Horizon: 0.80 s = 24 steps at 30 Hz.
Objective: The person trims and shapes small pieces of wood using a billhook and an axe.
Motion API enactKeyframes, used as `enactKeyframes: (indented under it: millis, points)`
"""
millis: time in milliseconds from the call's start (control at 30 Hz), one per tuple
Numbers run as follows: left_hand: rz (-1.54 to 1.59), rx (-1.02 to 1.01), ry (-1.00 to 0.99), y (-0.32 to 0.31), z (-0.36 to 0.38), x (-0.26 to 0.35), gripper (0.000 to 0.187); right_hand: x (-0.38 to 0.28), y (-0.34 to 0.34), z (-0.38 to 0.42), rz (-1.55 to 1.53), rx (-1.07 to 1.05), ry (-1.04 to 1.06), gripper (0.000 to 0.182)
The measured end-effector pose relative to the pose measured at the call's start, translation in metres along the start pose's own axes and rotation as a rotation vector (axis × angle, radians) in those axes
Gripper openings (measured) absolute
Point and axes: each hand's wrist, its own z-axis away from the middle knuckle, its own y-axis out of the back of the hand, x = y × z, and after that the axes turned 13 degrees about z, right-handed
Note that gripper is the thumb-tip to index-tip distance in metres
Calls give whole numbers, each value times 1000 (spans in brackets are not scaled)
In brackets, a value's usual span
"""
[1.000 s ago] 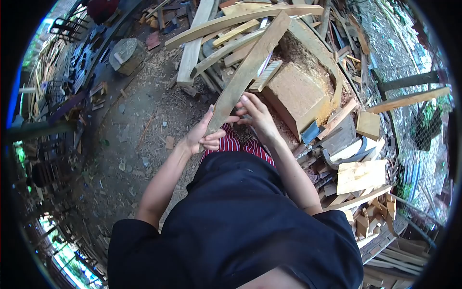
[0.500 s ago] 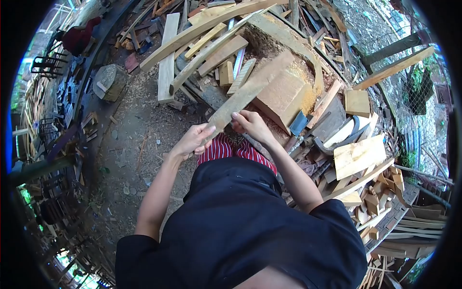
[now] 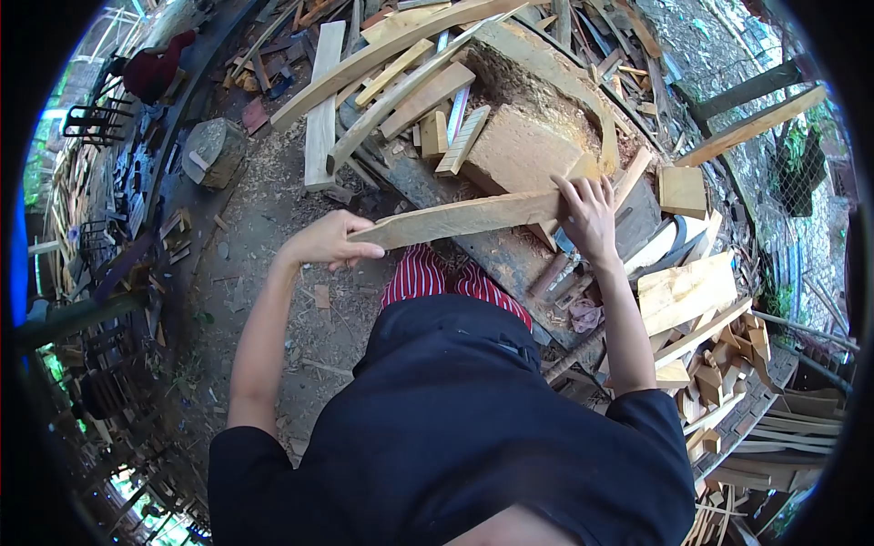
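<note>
A long, flat wooden board (image 3: 460,218) lies nearly level across the view, above my striped trousers. Its left end is gripped by my left hand (image 3: 332,240), thumb along the near side. At the right end, my right hand (image 3: 587,211) has its fingers bent over the far edge and holds the board there. Behind the board sits a large wooden block (image 3: 521,150) among sawdust on the low work surface (image 3: 492,259).
Long curved wood pieces (image 3: 401,105) and offcuts lie beyond the board. A stump (image 3: 213,153) stands on the ground at left. At right are a square block (image 3: 682,191), a pale plank (image 3: 685,293) and piled wood blocks (image 3: 719,369).
The board has turned from a steep diagonal to nearly level. My right hand has moved right to its far end, and my left hand has shifted left with the other end.
</note>
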Motion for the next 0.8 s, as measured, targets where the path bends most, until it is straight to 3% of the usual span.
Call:
enactKeyframes:
  millis: [100,167,233,300,367,467,567,633,700,800]
  points:
    - [-84,75,19,1,-11,16,32,5,-11,31,-47,-1,-47,57]
    - [-467,278,-382,-2,-23,18,44,-1,-10,53,-48,15,-93,54]
    - [-582,303,-332,-8,-27,33,49,-8,-15,76,-72,-59,-169,53]
    - [-859,577,-764,-11,-39,34,51,-16,-18,96,-115,-82,-228,52]
    - [-820,595,-788,-11,-42,45,50,-25,-17,109,-117,-128,-278,54]
    - [-685,866,-957,-17,-44,56,36,-34,-20,116,-144,-187,-394,55]
    - [-499,881,-1015,-30,-31,68,26,-44,-13,101,-186,-226,-555,54]
    - [-576,947,-1073,-52,-10,89,15,-51,-11,82,-183,-145,-612,55]
    - [106,347,-1053,-70,16,101,24,-58,-11,61,-191,-162,-654,56]
    - [678,-206,-1053,-115,75,140,16,-63,-21,33,-386,-127,-857,61]
